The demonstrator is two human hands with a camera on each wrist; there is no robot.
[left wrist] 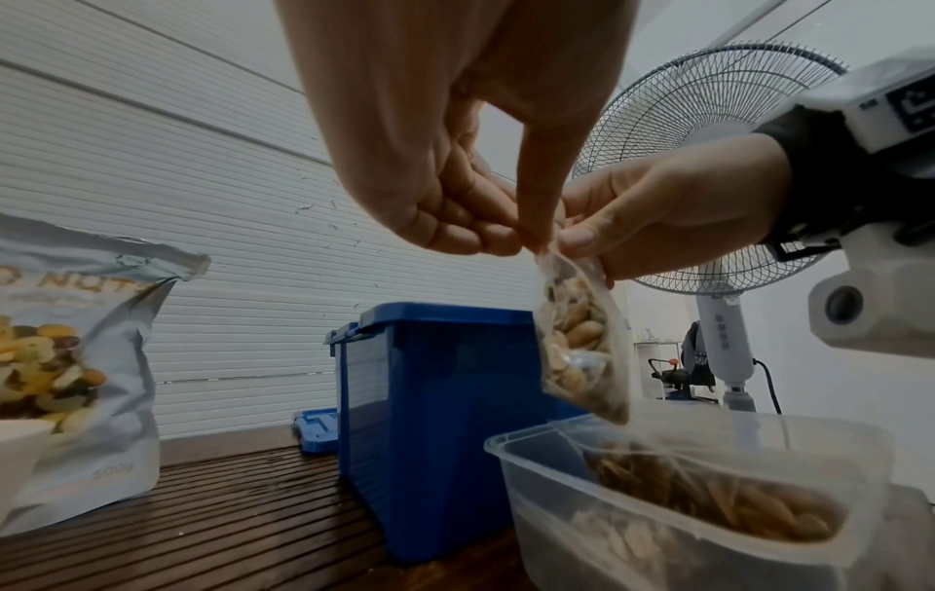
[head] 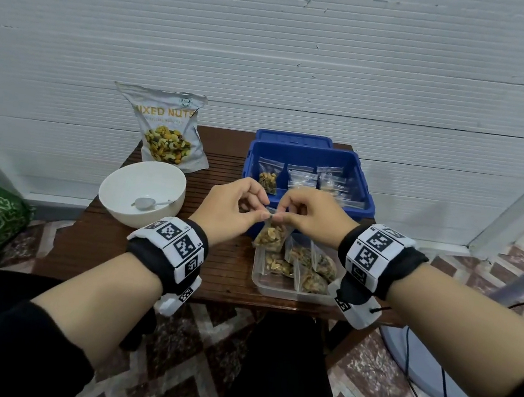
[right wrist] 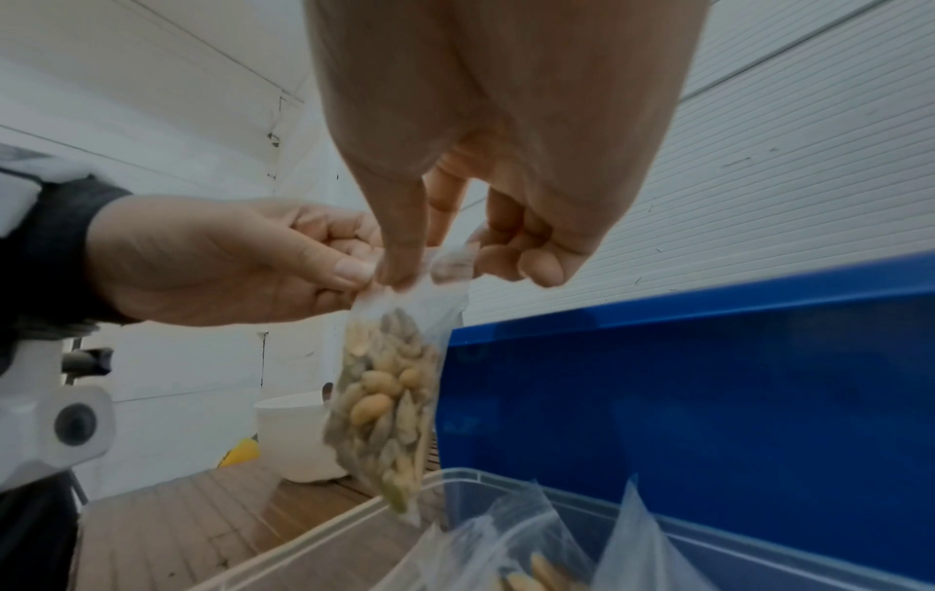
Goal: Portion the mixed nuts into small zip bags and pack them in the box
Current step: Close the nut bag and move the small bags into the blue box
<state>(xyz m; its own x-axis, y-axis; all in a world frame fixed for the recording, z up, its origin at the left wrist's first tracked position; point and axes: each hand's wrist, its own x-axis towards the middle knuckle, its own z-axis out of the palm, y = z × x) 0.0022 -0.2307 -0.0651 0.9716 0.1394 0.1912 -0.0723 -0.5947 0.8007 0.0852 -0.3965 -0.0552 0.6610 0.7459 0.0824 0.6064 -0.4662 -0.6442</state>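
Here, slatted wooden table (head: 88,242), panelled wall (head: 304,70).

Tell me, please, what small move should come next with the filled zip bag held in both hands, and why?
Probably run the pinch along the strip to seal it. The left hand and right hand both pinch the top edge of the zip bag, which hangs full over the clear tray; the blue box behind holds one filled bag so far.

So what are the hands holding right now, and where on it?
Both the left hand and right hand pinch one filled zip bag by its top edge.
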